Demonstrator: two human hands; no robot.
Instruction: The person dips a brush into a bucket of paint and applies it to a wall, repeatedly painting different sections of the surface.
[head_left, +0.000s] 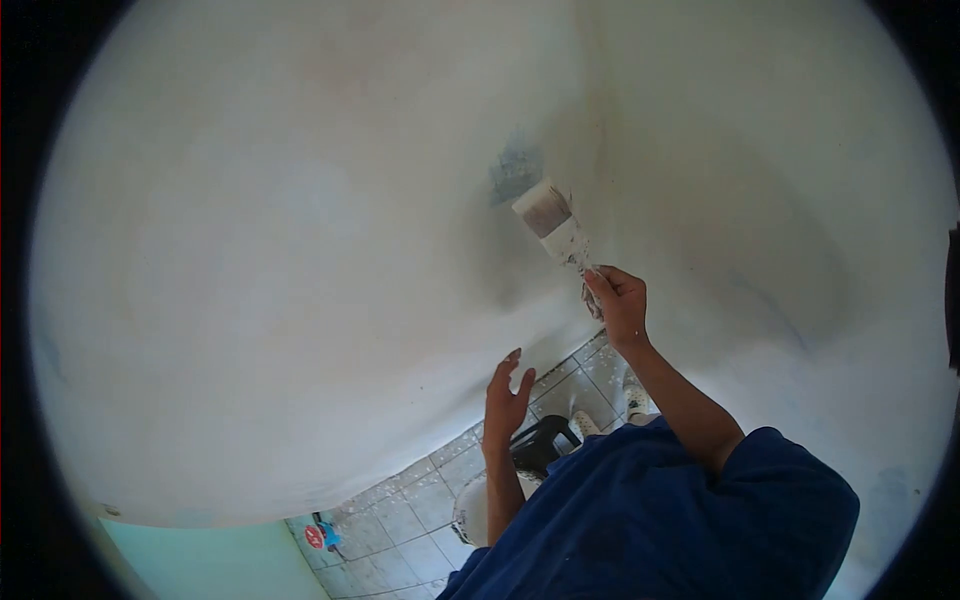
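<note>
Pale wall, two hands, one paintbrush

Head camera, one; head-worn, facing forward and steeply down. Pale wall, near, spanning nine through twelve to three o'clock; tiled floor, farther, toward seven; wearer's blue shirt, nearest, at five. Dark curved border at nine and three.

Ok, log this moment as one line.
right grip: closed on paintbrush | left grip: open, empty | bristles: by bluish wall patch | contact: unclear
</note>
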